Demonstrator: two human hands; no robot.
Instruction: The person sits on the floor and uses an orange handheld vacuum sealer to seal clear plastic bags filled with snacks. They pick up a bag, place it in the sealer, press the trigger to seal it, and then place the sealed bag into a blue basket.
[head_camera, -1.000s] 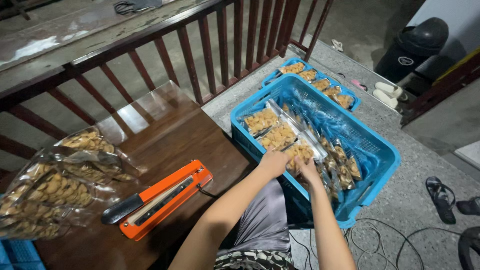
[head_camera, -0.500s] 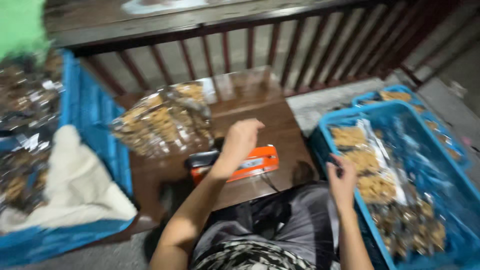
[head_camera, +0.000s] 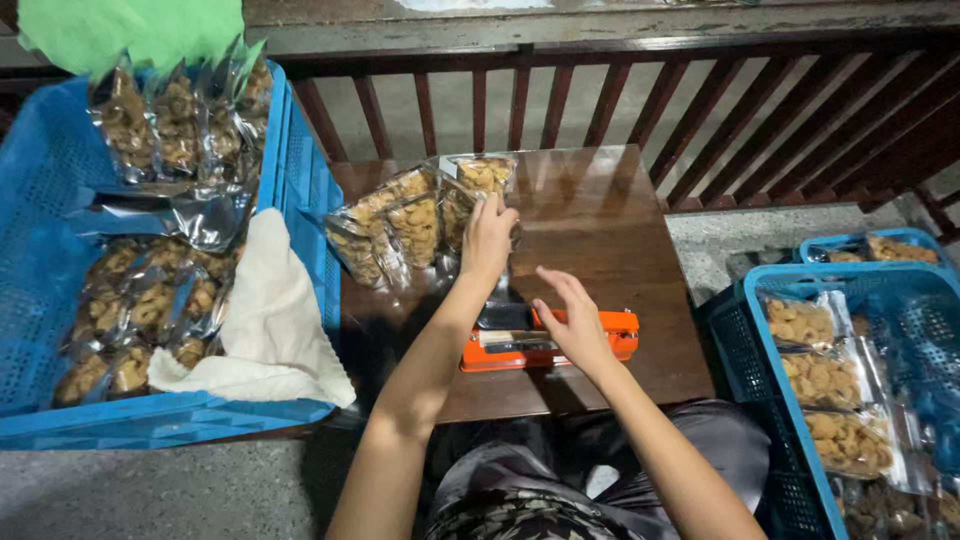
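My left hand (head_camera: 488, 236) reaches onto a pile of clear snack bags (head_camera: 400, 222) lying on the small brown wooden table (head_camera: 610, 225), its fingers closing on one bag at the pile's right edge. My right hand (head_camera: 570, 320) hovers with spread fingers just over the orange and black heat sealer (head_camera: 610, 340) near the table's front edge. Whether it touches the sealer I cannot tell. My legs in grey trousers are under the table.
A blue crate (head_camera: 60, 180) on the left holds several snack bags, a white cloth (head_camera: 265, 320) and green plastic. A second blue crate (head_camera: 905, 310) with filled bags stands on the floor at right. A dark wooden railing (head_camera: 600, 90) runs behind the table.
My view swung left from the right crate to the table. Both hands left that crate; the left moved to the bag pile, the right came over the sealer.
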